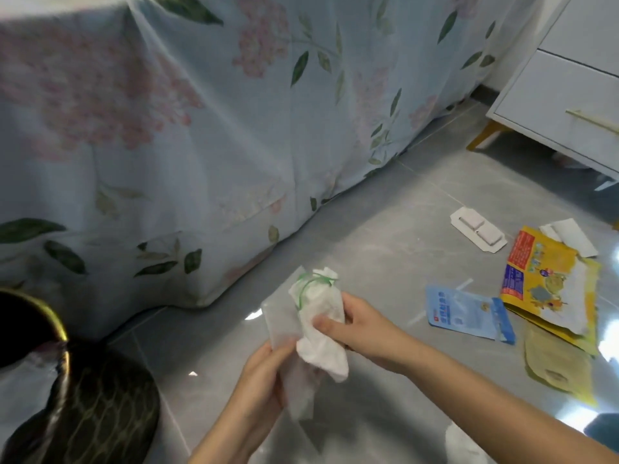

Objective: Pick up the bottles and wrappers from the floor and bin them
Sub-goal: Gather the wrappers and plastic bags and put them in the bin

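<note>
Both hands hold a bundle of white wrappers above the grey floor. My right hand [355, 324] pinches a crumpled white pouch with a green string [318, 308]. My left hand [264, 380] grips a translucent white wrapper [298, 390] from below. On the floor to the right lie a blue packet [469, 313], a yellow and orange bag [549, 289], a white blister tray [477, 229], a white paper piece [572, 236] and an olive wrapper [556, 366]. A dark bin with a gold rim [50, 363] stands at the lower left. No bottle shows.
A bed draped in a floral sheet [201, 128] fills the left and top. A white drawer cabinet on yellow legs [562, 105] stands at the upper right. Another white scrap [465, 443] lies on the floor [385, 229] near my right forearm.
</note>
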A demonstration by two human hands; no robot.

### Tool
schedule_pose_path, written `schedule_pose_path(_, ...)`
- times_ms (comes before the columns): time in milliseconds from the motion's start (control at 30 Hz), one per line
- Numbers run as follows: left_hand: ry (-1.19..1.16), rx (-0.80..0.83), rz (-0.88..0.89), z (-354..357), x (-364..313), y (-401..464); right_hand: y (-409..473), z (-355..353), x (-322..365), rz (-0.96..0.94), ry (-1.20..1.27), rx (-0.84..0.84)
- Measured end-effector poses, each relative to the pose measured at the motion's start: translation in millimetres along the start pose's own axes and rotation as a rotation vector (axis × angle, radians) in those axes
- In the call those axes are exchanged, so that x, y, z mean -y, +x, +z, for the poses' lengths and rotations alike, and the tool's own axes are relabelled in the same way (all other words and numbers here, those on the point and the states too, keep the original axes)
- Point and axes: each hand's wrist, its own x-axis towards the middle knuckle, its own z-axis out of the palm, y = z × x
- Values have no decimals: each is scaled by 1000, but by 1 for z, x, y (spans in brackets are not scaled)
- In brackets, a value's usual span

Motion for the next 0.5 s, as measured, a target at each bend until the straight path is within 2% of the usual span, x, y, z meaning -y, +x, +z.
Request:
schedule_pose_path(67,-75,38,29,-1,-1,-1,8,20,0,-99,-237,5)
schedule_pose_path(133,-46,17,81,-6,0,-1,15,34,2,-190,-557,-66)
schedule_pose_path(200,-4,-23,123,-14,3,-3,21,42,3,-282,-733,-34)
schedule_pose_path(267,-10,-83,134,-21,3,-6,27,36,9,-258,-702,120)
schedule_pose_path(333,-39,-168,116,-30,1,-10,35,14,8,-93,-515,224)
schedule_pose_path(400,-63,-261,129,-46,-2,-11,48,-11,-11,-19,-545,84)
schedule_pose_path(467,-51,-352,159,-61,-4,-13,60,-28,-41,-15,-779,-98)
schedule_pose_path(500,-55,-391,169,-70,-3,-12,62,-30,-57,7,-875,-113)
